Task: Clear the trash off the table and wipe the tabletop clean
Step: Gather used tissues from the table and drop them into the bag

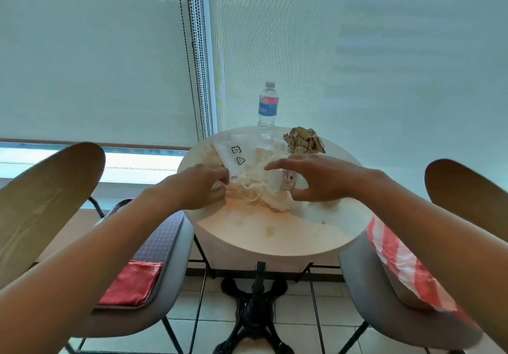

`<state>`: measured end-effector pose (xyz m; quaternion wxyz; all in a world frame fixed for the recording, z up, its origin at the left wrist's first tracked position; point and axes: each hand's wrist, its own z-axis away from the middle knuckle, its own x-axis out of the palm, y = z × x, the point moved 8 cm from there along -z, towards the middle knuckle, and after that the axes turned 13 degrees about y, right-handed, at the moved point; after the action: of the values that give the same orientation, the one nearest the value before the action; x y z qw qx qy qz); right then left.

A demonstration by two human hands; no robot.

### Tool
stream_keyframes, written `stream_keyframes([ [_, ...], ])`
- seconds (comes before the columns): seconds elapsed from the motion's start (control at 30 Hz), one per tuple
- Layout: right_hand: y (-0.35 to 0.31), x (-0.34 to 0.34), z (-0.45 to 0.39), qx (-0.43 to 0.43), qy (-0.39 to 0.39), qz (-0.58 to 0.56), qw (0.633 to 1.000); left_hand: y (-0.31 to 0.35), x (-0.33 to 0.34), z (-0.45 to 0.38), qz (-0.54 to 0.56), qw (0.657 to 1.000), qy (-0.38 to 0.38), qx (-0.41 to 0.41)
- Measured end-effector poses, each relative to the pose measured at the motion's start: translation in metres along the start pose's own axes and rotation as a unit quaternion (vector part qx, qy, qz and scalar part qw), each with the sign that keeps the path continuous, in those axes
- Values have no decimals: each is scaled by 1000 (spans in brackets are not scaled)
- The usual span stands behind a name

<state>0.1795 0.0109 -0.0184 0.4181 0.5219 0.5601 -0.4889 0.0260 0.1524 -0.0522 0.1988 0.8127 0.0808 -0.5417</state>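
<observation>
**Both hands at the trash pile on the round table**

A heap of crumpled white paper (pixel 257 188) and a clear plastic bag (pixel 236 150) lies mid-tabletop (pixel 275 232). The left hand (pixel 203 186) pinches the heap's left edge. The right hand (pixel 321 177) hovers spread open over a small clear cup (pixel 287 180). Toward the far edge stand a water bottle (pixel 267 109) and crumpled brown paper (pixel 303 140).

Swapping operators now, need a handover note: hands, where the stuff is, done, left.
Left hand pinches the edge of the crumpled white wrappers mid-table.
Right hand is open, reaching over that pile, holding nothing.
Water bottle and brown paper wad sit at the far edge of the table.
Red cloth lies on the left chair, striped bag on the right chair.
Done: no trash cleared yet. Left: all trash, then wipe the stains.
</observation>
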Motion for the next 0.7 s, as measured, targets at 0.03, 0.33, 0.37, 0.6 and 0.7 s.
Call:
stream_keyframes([
  [0.03,0,-2,0,1,2,3,1000,0,-3,-1,0,1000,4,0],
  [0.33,-6,-20,0,10,11,7,1000,9,-24,-4,-6,999,17,36],
  [0.37,-7,-21,0,11,11,9,1000,9,-25,-4,-9,999,20,35],
  [0.6,-8,-19,6,17,0,14,1000,23,-22,-3,-16,1000,6,20],
  [0.7,-5,-17,11,28,-3,14,1000,18,-19,-3,-9,1000,14,15],
])
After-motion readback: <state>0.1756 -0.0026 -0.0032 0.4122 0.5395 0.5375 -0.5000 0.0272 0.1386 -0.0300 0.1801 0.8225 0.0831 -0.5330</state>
